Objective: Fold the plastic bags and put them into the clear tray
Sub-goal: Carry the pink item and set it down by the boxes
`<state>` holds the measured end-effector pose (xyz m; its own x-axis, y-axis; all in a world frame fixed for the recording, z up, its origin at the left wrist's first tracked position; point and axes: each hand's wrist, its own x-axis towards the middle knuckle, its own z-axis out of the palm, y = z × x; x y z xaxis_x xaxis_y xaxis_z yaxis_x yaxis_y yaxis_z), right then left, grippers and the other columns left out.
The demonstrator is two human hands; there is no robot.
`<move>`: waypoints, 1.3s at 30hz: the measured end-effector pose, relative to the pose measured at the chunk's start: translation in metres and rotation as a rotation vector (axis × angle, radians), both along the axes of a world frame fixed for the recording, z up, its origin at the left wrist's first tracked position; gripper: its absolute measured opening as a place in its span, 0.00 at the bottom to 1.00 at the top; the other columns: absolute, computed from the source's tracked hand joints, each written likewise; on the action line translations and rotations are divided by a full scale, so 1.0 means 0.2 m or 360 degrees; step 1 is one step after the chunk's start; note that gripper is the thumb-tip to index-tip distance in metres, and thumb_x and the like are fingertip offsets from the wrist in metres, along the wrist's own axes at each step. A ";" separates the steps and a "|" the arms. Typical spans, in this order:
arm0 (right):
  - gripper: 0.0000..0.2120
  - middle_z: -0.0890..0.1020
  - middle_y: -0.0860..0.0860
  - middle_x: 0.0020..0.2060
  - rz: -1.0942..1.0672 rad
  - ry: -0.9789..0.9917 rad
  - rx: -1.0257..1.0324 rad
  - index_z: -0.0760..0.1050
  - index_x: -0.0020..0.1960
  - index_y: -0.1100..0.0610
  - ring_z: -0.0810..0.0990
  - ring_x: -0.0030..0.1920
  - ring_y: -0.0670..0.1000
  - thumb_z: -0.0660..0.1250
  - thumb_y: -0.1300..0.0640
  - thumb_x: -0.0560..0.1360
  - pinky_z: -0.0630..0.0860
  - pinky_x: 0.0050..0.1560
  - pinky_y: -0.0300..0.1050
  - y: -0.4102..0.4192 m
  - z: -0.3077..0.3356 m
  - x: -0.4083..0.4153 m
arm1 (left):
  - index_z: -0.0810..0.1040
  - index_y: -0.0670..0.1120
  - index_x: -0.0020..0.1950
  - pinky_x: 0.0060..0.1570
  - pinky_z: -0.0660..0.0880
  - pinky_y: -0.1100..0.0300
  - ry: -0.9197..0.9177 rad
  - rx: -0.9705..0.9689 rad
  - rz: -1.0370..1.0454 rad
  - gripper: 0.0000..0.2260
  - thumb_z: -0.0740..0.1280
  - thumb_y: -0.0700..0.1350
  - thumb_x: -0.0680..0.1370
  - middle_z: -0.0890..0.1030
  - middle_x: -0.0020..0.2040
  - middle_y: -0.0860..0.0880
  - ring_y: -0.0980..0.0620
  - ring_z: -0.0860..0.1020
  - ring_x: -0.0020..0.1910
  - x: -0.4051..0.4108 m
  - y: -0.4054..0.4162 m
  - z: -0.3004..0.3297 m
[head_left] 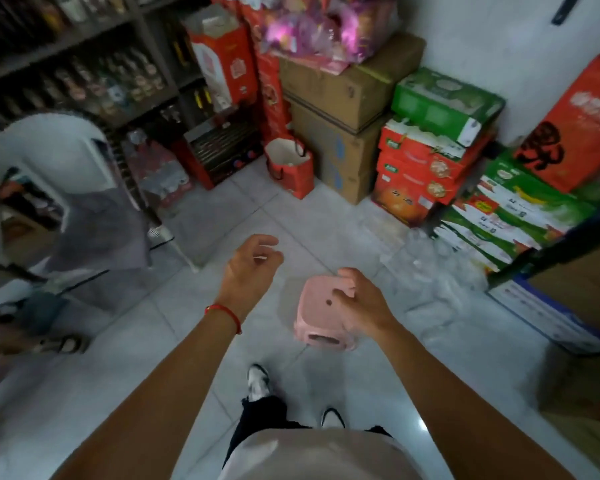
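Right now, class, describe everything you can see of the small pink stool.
The pink stool looks like moulded plastic, with a squarish seat, rounded corners and a small dark hole in the top. A slot-like opening shows in its near side. It is above the pale tiled floor, tilted. The right hand grips its far edge, fingers curled over it.

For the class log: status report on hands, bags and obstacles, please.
Left hand open, empty. Right hand holding pink stool. Clear plastic bags heaped on floor, untouched. Tray not in view.
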<state>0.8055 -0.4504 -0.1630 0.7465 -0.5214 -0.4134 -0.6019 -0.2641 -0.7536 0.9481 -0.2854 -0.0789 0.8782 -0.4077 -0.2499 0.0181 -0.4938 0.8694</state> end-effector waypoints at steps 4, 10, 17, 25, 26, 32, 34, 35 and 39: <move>0.23 0.79 0.54 0.67 -0.0253 0.0074 0.0026 0.72 0.74 0.53 0.79 0.66 0.55 0.70 0.56 0.80 0.72 0.70 0.47 -0.18 -0.08 0.12 | 0.81 0.55 0.55 0.50 0.81 0.50 0.0026 -0.0081 -0.0259 0.09 0.69 0.42 0.77 0.82 0.50 0.50 0.61 0.80 0.40 0.27 -0.30 -0.09; 0.19 0.80 0.52 0.60 -0.0602 0.0170 0.0048 0.74 0.71 0.54 0.81 0.63 0.56 0.69 0.57 0.80 0.75 0.63 0.46 -0.31 -0.09 0.39 | 0.81 0.54 0.56 0.49 0.79 0.52 0.0186 -0.0070 -0.0695 0.10 0.69 0.43 0.76 0.81 0.50 0.48 0.52 0.79 0.44 0.70 -0.67 -0.20; 0.18 0.79 0.54 0.60 -0.0995 0.0210 0.0020 0.75 0.70 0.54 0.81 0.57 0.55 0.69 0.57 0.81 0.74 0.50 0.41 -0.48 -0.09 0.55 | 0.81 0.59 0.55 0.52 0.81 0.49 0.0324 0.0018 -0.1086 0.12 0.68 0.50 0.72 0.82 0.52 0.48 0.50 0.81 0.47 1.04 -1.09 -0.22; 0.17 0.82 0.55 0.60 -0.1407 0.0182 0.0141 0.77 0.69 0.53 0.82 0.58 0.55 0.70 0.57 0.80 0.73 0.51 0.41 -0.82 -0.20 0.41 | 0.81 0.60 0.54 0.58 0.80 0.44 0.0347 0.0212 -0.1358 0.13 0.67 0.53 0.70 0.83 0.52 0.50 0.50 0.81 0.52 0.98 -1.58 -0.28; 0.17 0.82 0.56 0.60 -0.1420 0.0162 0.0166 0.77 0.69 0.53 0.82 0.58 0.56 0.69 0.56 0.80 0.75 0.53 0.43 -0.87 -0.23 0.38 | 0.81 0.60 0.54 0.58 0.80 0.44 0.0345 0.0224 -0.1363 0.12 0.67 0.53 0.71 0.83 0.53 0.50 0.50 0.81 0.52 0.95 -1.64 -0.29; 0.17 0.81 0.56 0.61 -0.1475 0.0052 0.0330 0.77 0.69 0.53 0.82 0.58 0.56 0.68 0.56 0.81 0.76 0.53 0.44 -1.30 -0.36 0.09 | 0.81 0.61 0.52 0.58 0.80 0.44 0.0322 0.0335 -0.1302 0.09 0.69 0.50 0.74 0.83 0.52 0.48 0.48 0.81 0.53 0.60 -2.11 -0.32; 0.16 0.81 0.56 0.61 -0.1421 0.0056 0.0385 0.77 0.69 0.53 0.82 0.58 0.56 0.68 0.56 0.81 0.77 0.54 0.45 -1.41 -0.38 0.00 | 0.81 0.58 0.53 0.56 0.81 0.46 0.0340 0.0381 -0.1259 0.09 0.70 0.46 0.77 0.82 0.54 0.45 0.48 0.81 0.52 0.49 -2.25 -0.32; 0.16 0.81 0.56 0.61 -0.1387 0.0059 0.0400 0.77 0.68 0.53 0.82 0.58 0.56 0.68 0.56 0.81 0.78 0.55 0.47 -1.47 -0.39 -0.04 | 0.81 0.56 0.54 0.55 0.81 0.47 0.0350 0.0387 -0.1234 0.09 0.69 0.44 0.78 0.82 0.54 0.44 0.48 0.81 0.51 0.44 -2.32 -0.31; 0.16 0.82 0.55 0.61 -0.1313 0.0063 0.0458 0.77 0.68 0.52 0.82 0.58 0.55 0.69 0.55 0.81 0.77 0.59 0.47 -1.67 -0.45 -0.10 | 0.81 0.55 0.54 0.51 0.80 0.50 0.0379 0.0429 -0.1217 0.09 0.69 0.41 0.78 0.83 0.52 0.44 0.49 0.80 0.48 0.35 -2.55 -0.31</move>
<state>0.7845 -0.7839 -0.2532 0.1594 -0.7604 -0.6296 -0.5441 0.4644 -0.6987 1.0177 -0.7947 -0.1416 0.2965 -0.7682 -0.5674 -0.2377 -0.6348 0.7352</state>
